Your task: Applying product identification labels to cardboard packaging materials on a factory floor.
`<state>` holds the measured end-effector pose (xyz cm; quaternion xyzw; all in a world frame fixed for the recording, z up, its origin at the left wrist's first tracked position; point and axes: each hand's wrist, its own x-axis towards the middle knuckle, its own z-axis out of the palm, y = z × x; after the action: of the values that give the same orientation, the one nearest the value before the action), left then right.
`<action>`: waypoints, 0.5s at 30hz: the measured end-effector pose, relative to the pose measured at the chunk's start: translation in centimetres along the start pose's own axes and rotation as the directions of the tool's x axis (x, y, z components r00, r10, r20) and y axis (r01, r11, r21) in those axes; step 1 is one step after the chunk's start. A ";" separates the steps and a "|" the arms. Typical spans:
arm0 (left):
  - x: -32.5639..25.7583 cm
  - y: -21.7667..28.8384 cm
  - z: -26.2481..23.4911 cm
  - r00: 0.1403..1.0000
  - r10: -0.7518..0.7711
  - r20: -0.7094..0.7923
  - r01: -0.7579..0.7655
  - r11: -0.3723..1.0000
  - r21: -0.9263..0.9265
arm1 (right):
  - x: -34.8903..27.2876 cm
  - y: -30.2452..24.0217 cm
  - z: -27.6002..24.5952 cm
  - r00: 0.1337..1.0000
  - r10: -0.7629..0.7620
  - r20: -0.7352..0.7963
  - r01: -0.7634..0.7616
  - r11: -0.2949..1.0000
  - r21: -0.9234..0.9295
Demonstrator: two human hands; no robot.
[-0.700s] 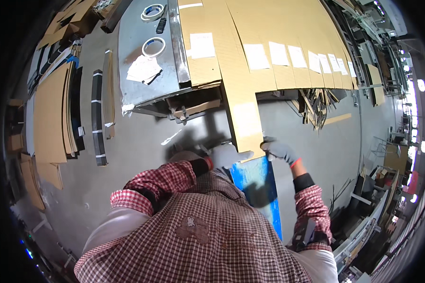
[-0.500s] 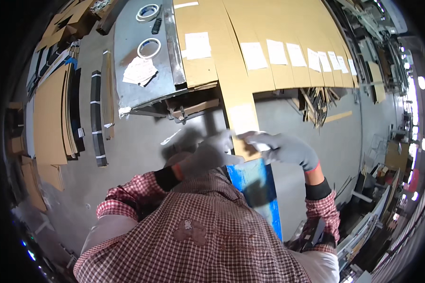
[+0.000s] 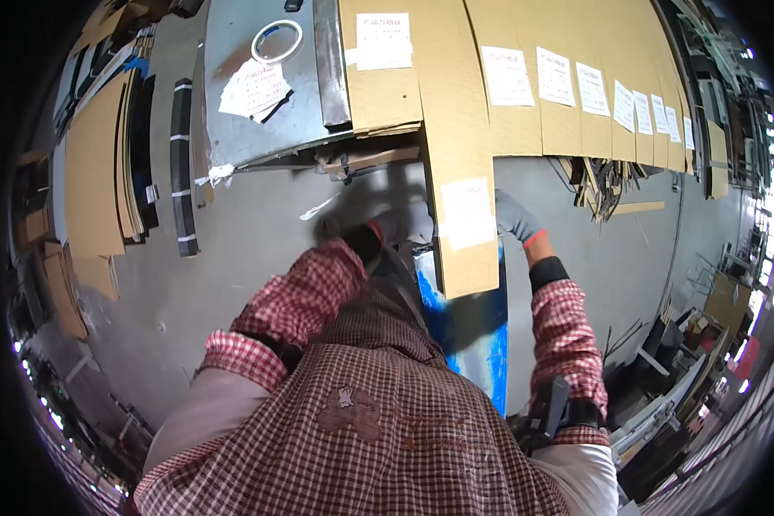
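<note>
At the front of a cardboard-wrapped row (image 3: pixel 576 129), a long cardboard strip (image 3: pixel 451 155) is left jutting past the row's front edge, its squared end seen over a blue-streaked board (image 3: pixel 473 353). A white label (image 3: pixel 468 215) is borne near that end. The strip's left edge is met by the gloved left hand (image 3: pixel 402 225), its right edge by the gloved right hand (image 3: pixel 518 219); whether the fingers of either are pinched on the cardboard cannot be told, since the tips are blurred or partly hidden. To the right, room is given by grey floor (image 3: pixel 589 267), bounded ahead by a heap of thin offcuts (image 3: pixel 600 185). To the left, the open stretch is bordered by a banded black bar (image 3: pixel 181 172) and the metal table's (image 3: pixel 305 107) front edge.
</note>
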<state>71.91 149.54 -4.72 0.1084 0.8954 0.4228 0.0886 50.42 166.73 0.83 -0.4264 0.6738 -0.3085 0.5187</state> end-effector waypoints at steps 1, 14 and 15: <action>0.6 -0.7 -0.6 0.996 0.078 0.051 -0.076 0.997 -0.034 | 0.3 0.2 0.4 0.995 -0.077 -0.056 0.073 0.994 -0.078; -6.9 2.7 -8.7 0.990 0.023 -0.142 -0.092 0.864 -0.496 | -4.1 -14.3 11.4 0.660 -0.007 -0.751 -0.544 0.685 -0.484; -6.3 4.4 -8.5 0.969 0.091 -0.229 -0.191 0.865 -0.464 | -4.3 -14.7 12.4 0.670 -0.016 -0.742 -0.532 0.688 -0.494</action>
<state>76.39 144.31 4.49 0.1052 0.7557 0.6463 -0.0087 66.51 164.36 11.94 -0.3265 0.9377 -0.0938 0.0735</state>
